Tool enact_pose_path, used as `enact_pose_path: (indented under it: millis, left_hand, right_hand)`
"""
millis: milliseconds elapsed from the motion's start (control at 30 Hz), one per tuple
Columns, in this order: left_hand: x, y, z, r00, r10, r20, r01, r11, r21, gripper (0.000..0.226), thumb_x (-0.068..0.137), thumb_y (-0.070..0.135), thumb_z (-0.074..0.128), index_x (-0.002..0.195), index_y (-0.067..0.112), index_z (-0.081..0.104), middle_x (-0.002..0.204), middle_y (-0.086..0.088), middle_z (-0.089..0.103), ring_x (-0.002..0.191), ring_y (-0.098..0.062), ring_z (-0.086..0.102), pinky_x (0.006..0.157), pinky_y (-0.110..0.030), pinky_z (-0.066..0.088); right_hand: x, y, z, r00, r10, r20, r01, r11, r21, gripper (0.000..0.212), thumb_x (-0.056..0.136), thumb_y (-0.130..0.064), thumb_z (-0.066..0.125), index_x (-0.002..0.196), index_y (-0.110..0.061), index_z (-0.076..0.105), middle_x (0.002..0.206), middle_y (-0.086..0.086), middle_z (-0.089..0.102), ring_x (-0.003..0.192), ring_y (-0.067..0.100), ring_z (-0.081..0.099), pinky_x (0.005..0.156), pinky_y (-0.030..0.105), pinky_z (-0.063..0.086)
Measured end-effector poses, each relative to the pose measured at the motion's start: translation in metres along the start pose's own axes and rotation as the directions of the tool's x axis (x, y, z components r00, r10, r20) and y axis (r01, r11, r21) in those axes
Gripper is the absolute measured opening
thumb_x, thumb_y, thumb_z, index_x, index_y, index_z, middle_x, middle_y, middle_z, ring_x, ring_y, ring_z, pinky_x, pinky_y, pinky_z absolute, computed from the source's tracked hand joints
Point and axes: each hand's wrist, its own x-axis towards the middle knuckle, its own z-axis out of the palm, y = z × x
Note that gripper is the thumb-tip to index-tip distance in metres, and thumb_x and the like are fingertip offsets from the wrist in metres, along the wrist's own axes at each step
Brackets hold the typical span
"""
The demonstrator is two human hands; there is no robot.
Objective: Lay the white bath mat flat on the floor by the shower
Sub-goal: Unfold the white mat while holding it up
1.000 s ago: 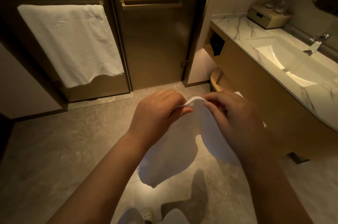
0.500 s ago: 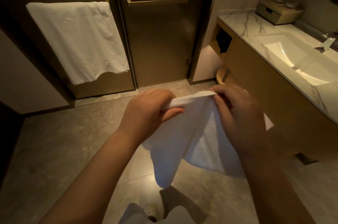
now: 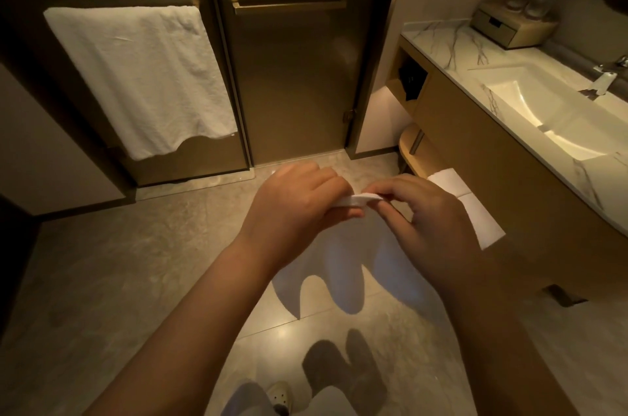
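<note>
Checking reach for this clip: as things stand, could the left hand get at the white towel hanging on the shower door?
Probably not right now. The left hand pinches the bath mat together with the right hand, so it is occupied. Otherwise nothing stands between it and the hanging towel, only bare floor.

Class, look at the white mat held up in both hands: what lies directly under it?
Under the hanging bath mat lies bare grey tiled floor bearing the mat's shadow. The left hand and right hand pinch its top edge; floor behind the cloth is hidden.

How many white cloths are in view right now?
2. The bath mat hangs above the floor from both hands; a towel hangs on the shower door bar at left. Others may be out of view.
</note>
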Motion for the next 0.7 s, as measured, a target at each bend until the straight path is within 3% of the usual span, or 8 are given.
enact_pose_path:
  millis: [67,300,400,533,700]
  left_hand:
    - [-0.001,-0.003,-0.004,1.0,-0.015,0.003,0.015,1.0,-0.011,0.03,0.086,0.041,0.061,0.082,0.012,0.063,0.074,-0.004,0.062,0.065,-0.018,0.054,0.053,-0.033,0.043]
    - [-0.011,-0.015,-0.021,0.99,-0.138,-0.019,0.138,0.99,-0.013,0.03,0.084,0.041,0.061,0.08,0.011,0.061,0.071,-0.003,0.059,0.063,-0.011,0.044,0.057,-0.023,0.032]
    - [-0.006,-0.009,-0.02,0.984,-0.168,-0.06,0.162,0.982,-0.095,0.028,0.083,0.036,0.066,0.078,0.01,0.061,0.07,-0.001,0.057,0.064,-0.008,0.041,0.057,-0.021,0.032]
    - [0.0,0.0,-0.014,0.996,-0.085,0.014,0.086,0.992,-0.09,0.023,0.083,0.034,0.067,0.083,0.011,0.064,0.075,-0.002,0.062,0.067,-0.011,0.048,0.057,-0.023,0.037]
    - [-0.006,0.002,-0.012,0.99,-0.139,0.026,0.142,0.98,-0.141,0.021,0.081,0.031,0.07,0.088,0.012,0.066,0.08,-0.001,0.065,0.071,-0.006,0.05,0.062,-0.014,0.037]
  right_hand:
    - [-0.001,0.001,0.0,1.0,-0.001,-0.021,0.001,1.0,-0.019,0.015,0.089,-0.019,0.059,0.1,-0.013,0.068,0.093,0.001,0.069,0.083,0.011,0.059,0.076,0.022,0.048]
    - [0.0,0.008,-0.007,0.982,0.12,-0.148,-0.122,0.993,-0.003,0.018,0.089,-0.014,0.06,0.106,-0.013,0.067,0.099,0.002,0.068,0.09,0.011,0.059,0.08,0.03,0.054]
    - [0.003,0.003,-0.007,0.99,0.119,-0.077,-0.116,0.992,0.039,0.023,0.089,-0.021,0.058,0.111,-0.019,0.064,0.103,-0.007,0.064,0.095,0.006,0.058,0.082,0.028,0.052]
    - [0.007,-0.006,-0.001,0.996,0.016,0.088,-0.018,1.0,0.022,0.022,0.091,-0.024,0.056,0.112,-0.024,0.063,0.104,-0.011,0.064,0.094,0.003,0.055,0.081,0.021,0.045]
    - [0.004,-0.008,0.003,1.0,0.012,0.029,-0.011,1.0,-0.009,0.012,0.09,-0.017,0.057,0.097,-0.02,0.067,0.092,-0.005,0.067,0.084,0.008,0.055,0.074,0.024,0.045]
